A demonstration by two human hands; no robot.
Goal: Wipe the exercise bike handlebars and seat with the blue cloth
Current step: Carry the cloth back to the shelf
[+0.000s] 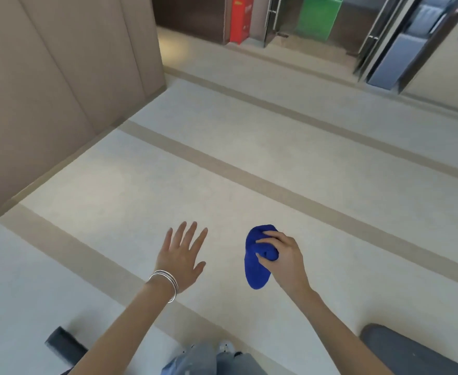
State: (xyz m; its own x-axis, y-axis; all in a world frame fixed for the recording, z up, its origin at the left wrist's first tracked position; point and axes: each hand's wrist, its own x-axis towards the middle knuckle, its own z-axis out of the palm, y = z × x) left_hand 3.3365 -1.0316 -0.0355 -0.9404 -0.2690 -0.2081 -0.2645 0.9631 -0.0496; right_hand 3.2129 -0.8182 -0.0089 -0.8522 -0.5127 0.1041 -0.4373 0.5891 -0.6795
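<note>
While both arms reach forward over the pale striped floor (pixel 249 158), the right hand (pixel 282 255) grips the bunched blue cloth (pixel 256 266), its tail hanging | left hand (pixel 181 253) spread flat, holding nothing, silver bangles (pixel 165 284) at wrist | dark padded part (pixel 411 350) lower right, black block (pixel 64 345) lower left | beige wall panels (pixel 60 90) left.

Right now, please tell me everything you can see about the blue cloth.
The blue cloth is a deep, saturated blue and looks soft and slightly fuzzy, like microfibre or terry. It is bunched up, not spread flat. The right hand grips its upper part, with fingers curled into the folds, and a loose rounded end hangs down below the hand. It is held in the air above the pale floor, touching nothing else. The left hand is open beside it, apart from it.
</note>
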